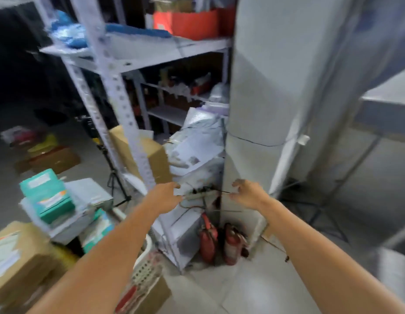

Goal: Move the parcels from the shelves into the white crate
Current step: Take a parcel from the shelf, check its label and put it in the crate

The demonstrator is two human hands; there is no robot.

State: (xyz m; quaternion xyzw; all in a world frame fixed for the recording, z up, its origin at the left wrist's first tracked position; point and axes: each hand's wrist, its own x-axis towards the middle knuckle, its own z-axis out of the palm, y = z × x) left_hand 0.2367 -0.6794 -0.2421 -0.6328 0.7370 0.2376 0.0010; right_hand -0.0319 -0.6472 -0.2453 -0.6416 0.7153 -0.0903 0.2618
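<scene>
Parcels: we see grey and white mailer bags heaped on a lower shelf of the metal rack, just beside a brown carton; motion blur smears their labels past reading.
White crate: low in our view, mostly covered by our left forearm; only a strip of perforated wall shows, and we cannot make out its contents.
Left hand: reached to the front of the heap with fingers bent; the blur keeps us from telling whether it grips a bag or only nears one.
Right hand: in the air just right of the heap, fingers half curled and spread, holding nothing.
Fire extinguishers: two red ones on the floor below our hands, their tops blurred.
Floor at left: teal boxes stacked near a brown box that the frame edge cuts off.
</scene>
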